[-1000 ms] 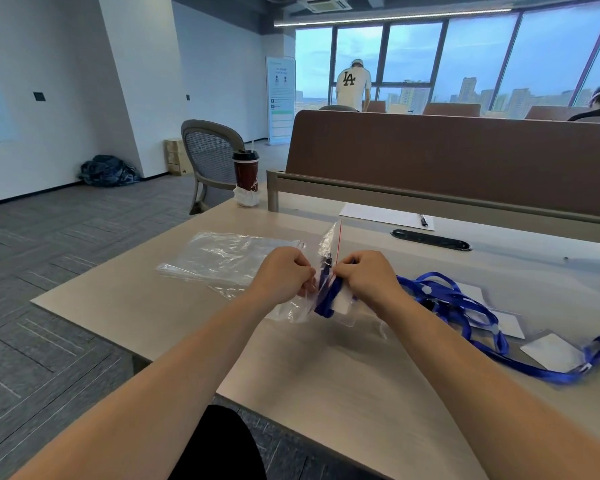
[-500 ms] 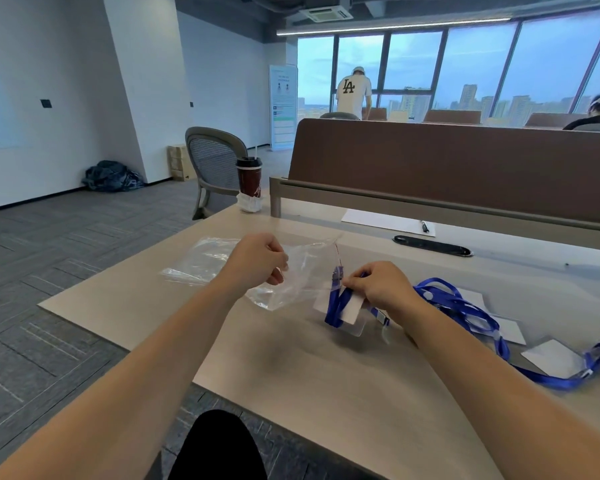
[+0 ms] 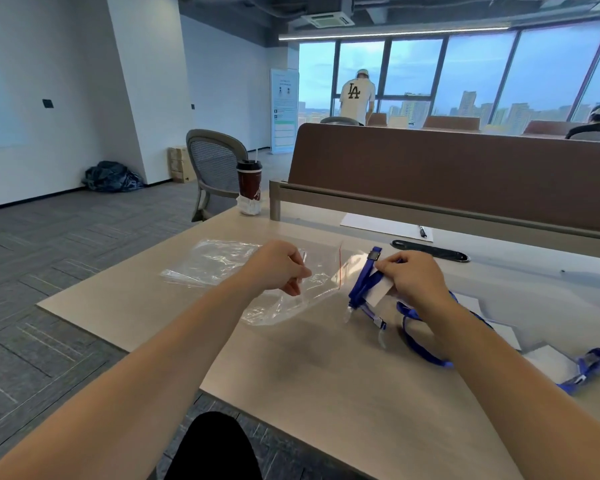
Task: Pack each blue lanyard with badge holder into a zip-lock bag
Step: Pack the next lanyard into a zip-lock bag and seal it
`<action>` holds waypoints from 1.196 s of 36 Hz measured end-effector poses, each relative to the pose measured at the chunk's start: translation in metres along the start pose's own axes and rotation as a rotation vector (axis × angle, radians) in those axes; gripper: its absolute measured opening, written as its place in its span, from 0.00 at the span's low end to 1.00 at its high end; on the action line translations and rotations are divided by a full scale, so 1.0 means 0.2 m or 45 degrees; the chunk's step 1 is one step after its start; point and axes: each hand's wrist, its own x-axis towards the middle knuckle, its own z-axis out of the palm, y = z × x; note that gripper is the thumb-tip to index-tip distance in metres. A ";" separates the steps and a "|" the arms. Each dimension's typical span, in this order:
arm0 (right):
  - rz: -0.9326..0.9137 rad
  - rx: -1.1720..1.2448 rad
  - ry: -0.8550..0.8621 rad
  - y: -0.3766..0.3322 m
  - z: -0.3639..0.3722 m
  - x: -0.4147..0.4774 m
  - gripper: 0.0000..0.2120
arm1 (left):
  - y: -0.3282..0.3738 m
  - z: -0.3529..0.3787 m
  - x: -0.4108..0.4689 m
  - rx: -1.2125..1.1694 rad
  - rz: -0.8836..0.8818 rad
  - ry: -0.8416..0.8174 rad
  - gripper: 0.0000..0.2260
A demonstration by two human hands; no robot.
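- Head view: your left hand (image 3: 278,269) is curled, thumb and fingers pinching the near edge of a clear zip-lock bag (image 3: 321,287) and holding it just above the table (image 3: 326,393).
- Head view: your right hand (image 3: 413,279) is closed around a folded blue lanyard (image 3: 360,289) and its badge holder (image 3: 378,293), whose white card shows under your fingers.
- The lanyard's black clip (image 3: 374,253) points toward the far side, just right of the bag's red-lined mouth (image 3: 340,268); you cannot tell whether any part has gone into the bag.
- The two hands are near each other, with the bag stretched between them.
- A loose pile of clear bags (image 3: 219,261) lies flat on the table to the far left of your left hand.
- More blue lanyards (image 3: 589,368) trail across the table on the right, behind your right forearm, beside white cards (image 3: 548,362).
- Farther off on the table are a sheet of paper (image 3: 385,225) with a pen (image 3: 422,232) on it and a black oval grommet (image 3: 430,251).
- A dark red cup (image 3: 249,181) stands at the table's far left corner, next to a brown divider panel (image 3: 465,181).
- A grey mesh chair (image 3: 215,164) is beyond the cup; a person in a white shirt (image 3: 356,98) faces the far windows.
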 end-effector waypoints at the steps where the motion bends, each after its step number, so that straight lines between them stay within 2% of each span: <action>1: -0.006 0.019 0.025 -0.01 -0.01 0.00 0.03 | 0.00 0.01 0.00 0.007 -0.005 -0.008 0.08; 15: -0.040 0.099 0.195 -0.05 -0.02 -0.02 0.05 | 0.02 0.12 0.05 0.117 -0.089 0.003 0.08; 22: 0.109 0.099 0.071 -0.02 0.02 -0.01 0.04 | 0.04 0.16 0.04 0.174 -0.067 0.028 0.06; 31: 0.216 0.172 0.137 0.02 0.12 -0.02 0.08 | 0.08 0.21 0.00 0.184 -0.022 -0.034 0.07; 38: 0.334 0.253 0.163 0.01 0.19 -0.03 0.08 | 0.09 0.23 -0.01 0.073 -0.034 -0.058 0.05; 43: 0.457 0.427 0.101 0.01 0.20 -0.03 0.06 | 0.09 0.24 0.00 0.016 -0.076 -0.054 0.04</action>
